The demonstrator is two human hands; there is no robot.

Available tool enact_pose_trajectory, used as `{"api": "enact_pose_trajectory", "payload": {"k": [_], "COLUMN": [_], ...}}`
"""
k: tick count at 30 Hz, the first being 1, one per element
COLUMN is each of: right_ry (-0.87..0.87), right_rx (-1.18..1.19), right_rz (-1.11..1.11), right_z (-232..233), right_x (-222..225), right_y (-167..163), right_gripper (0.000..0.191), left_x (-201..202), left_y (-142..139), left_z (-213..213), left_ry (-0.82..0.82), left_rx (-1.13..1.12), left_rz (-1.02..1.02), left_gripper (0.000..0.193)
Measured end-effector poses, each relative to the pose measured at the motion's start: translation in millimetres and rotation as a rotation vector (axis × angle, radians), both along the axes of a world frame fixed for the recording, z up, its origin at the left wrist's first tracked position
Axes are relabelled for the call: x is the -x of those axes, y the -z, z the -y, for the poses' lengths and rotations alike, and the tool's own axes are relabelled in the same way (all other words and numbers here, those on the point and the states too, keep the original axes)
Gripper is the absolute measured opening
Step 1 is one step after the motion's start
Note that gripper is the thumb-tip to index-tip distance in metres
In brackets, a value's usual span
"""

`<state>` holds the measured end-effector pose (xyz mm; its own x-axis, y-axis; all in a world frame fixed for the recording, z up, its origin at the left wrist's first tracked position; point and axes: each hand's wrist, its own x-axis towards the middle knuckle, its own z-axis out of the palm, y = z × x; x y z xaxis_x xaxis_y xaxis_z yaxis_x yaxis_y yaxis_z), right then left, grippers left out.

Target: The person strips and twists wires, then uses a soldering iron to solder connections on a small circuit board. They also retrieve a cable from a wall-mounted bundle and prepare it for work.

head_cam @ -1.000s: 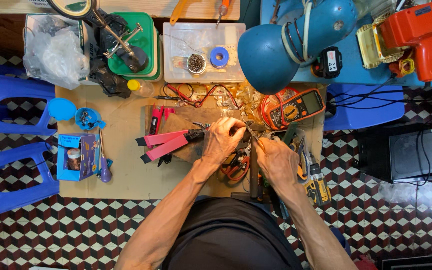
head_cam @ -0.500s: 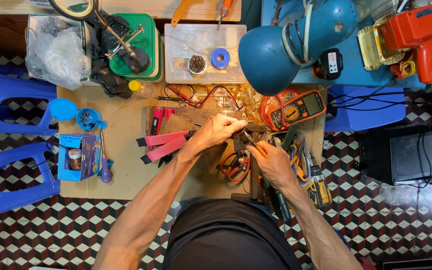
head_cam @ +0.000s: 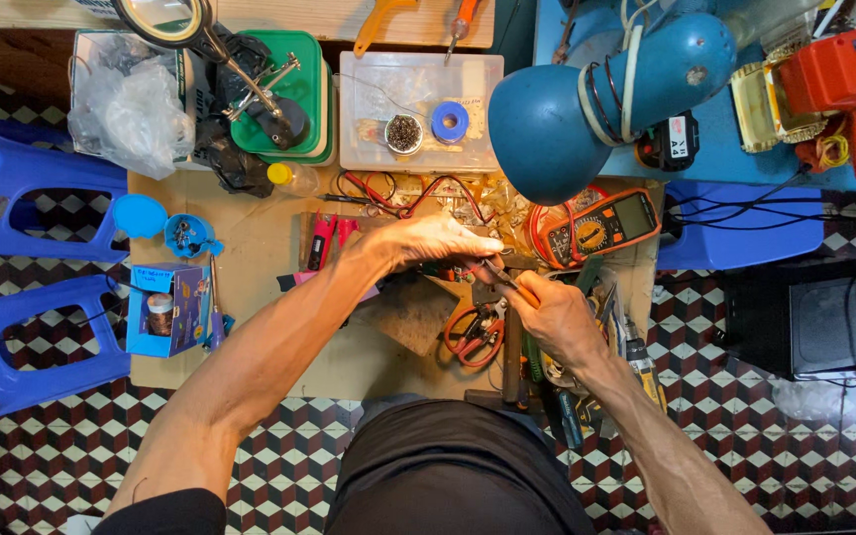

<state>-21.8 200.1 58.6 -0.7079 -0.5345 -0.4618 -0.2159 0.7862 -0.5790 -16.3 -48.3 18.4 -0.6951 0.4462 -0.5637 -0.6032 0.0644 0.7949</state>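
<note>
1. Left hand reaches over the low wooden table, palm down, with its fingers pressed close together and pointing toward the right hand. What its fingertips hold is too small to tell.
2. Right hand is curled shut around the orange handle of a small hand tool. The tool's tip pokes up and touches the spot just under the left fingertips.
3. Just below the place where both hands meet lies a pair of orange-handled pliers, flat on the table.
4. Right beside the right hand, on its far side, more tools lie in a bunch near the table edge.
5. Just behind the left hand's wrist, pink-handled tools lie on the table.
6. A bit past the left fingertips sits an orange meter with a dial and a grey screen.
7. Red and black wires curl on the table just past the left hand.
8. Farther past both hands stands a clear plastic box with a blue roll in it.
9. Next to that box is a green tray with a black clip stand and a round magnifying glass.
10. A big blue lamp hangs over the far side of the table, above the meter.
11. Well out from the left arm, a little blue box sits by the table edge, and blue plastic stools stand on the checked floor.
</note>
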Motion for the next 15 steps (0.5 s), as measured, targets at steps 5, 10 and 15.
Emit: {"api": "enact_pose_trajectory", "payload": {"k": [5, 10, 15], "right_ry": [-0.116, -0.197, -0.296], "right_rx": [-0.007, -0.057, -0.092], "right_rz": [-0.176, -0.252, -0.361], "right_z": [-5.4, -9.5, -16.5], "right_x": [7.4, 7.7, 9.2], "right_y": [8.4, 14.5, 13.8], "right_gripper": [0.026, 0.022, 0.017], "left_x": [5.1, 6.9, 9.3], "left_y": [13.3, 39.6, 64.5], "left_z": [-2.1, -7.9, -21.3], "left_ry": [-0.057, -0.082, -0.080], "left_rx": [0.024, 0.028, 0.078], "left_rz": [0.086, 0.128, 0.124], "left_gripper": [0.046, 0.051, 0.057]}}
